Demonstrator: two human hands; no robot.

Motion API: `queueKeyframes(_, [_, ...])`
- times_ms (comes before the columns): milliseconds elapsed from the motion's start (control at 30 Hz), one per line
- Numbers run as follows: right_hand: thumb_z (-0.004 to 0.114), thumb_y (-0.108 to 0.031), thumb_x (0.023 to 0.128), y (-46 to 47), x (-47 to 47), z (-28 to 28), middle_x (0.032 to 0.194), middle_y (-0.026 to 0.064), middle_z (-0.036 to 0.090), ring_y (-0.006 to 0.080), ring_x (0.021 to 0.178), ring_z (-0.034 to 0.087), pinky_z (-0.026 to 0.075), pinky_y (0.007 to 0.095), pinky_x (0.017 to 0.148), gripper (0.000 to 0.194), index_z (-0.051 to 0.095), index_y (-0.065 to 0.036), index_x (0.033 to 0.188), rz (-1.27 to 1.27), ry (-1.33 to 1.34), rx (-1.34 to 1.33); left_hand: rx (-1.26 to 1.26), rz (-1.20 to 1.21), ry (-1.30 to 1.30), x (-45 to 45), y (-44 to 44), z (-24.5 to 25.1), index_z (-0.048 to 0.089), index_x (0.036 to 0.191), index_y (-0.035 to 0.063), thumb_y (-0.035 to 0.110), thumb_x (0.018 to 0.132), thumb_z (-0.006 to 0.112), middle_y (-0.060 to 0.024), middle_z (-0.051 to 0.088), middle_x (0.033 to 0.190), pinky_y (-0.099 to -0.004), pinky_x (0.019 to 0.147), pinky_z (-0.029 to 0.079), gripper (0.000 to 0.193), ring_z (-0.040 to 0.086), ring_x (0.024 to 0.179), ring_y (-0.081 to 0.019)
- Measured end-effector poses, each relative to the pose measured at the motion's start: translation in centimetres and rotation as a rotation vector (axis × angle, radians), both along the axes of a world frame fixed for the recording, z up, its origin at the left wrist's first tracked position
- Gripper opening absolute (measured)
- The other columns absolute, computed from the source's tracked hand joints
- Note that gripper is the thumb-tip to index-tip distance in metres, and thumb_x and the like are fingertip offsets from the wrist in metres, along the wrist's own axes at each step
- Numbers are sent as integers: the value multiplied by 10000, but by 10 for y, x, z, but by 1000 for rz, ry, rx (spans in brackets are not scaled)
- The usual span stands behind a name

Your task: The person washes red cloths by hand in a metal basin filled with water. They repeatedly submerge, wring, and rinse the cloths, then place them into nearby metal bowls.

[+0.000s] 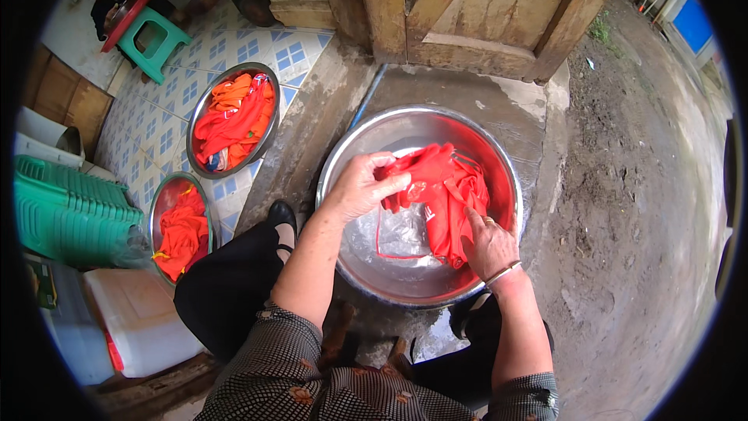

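A wet red garment (447, 199) with white marks lies bunched in a wide stainless-steel basin (365, 269) in front of me. Shallow water (403, 234) shows at the basin's bottom, and a thin red cord (403, 256) trails through it. My left hand (371, 184) grips the garment's upper left edge, thumb on top and fingertips partly hidden by cloth. At the garment's lower right side, my right hand (489, 242), with a ring and a bracelet, pinches a fold between thumb and forefinger.
On the tiled floor to the left stand two metal basins of red and orange clothes, one farther (191, 128) and one nearer (153, 210). Stacked green plastic stools (70, 210) are beyond them. A wooden door (485, 11) stands ahead; muddy ground (613, 245) lies right.
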State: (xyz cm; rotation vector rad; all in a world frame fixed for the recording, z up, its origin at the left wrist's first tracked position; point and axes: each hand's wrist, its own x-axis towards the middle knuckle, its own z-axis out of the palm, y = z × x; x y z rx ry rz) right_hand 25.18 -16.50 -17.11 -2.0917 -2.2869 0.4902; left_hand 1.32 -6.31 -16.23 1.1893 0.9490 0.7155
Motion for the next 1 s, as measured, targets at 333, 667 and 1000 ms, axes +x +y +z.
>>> queueKeyframes(333, [621, -262, 801, -1, -4, -11, 1056, 104, 640, 258, 994, 620, 234, 596, 1056, 555, 452, -128, 1312, -19, -103, -87, 140, -186, 1275, -43, 9, -71, 655, 884, 43, 225, 791, 647, -201, 585, 1146, -407, 875, 462, 204, 564, 1072, -333])
queueKeyframes(667, [548, -226, 819, -1, -23, -26, 916, 59, 636, 221, 840, 655, 212, 633, 1045, 439, 503, -130, 1245, 89, -97, -45, -387, -177, 1293, 6, -13, -271, 168, 1433, 439, 423, 810, 654, -117, -145, 1533, -610, 1039, 292, 789, 137, 1358, -496])
queueKeyframes(1000, [675, -266, 796, 9, -49, -72, 1244, 253, 506, 404, 1133, 513, 413, 426, 969, 705, 340, -31, 1371, -82, 501, -352, -743, 1225, -139, 31, -50, -373, 569, 1174, 116, 148, 785, 615, -281, 470, 1241, -425, 833, 457, 393, 535, 1040, -403])
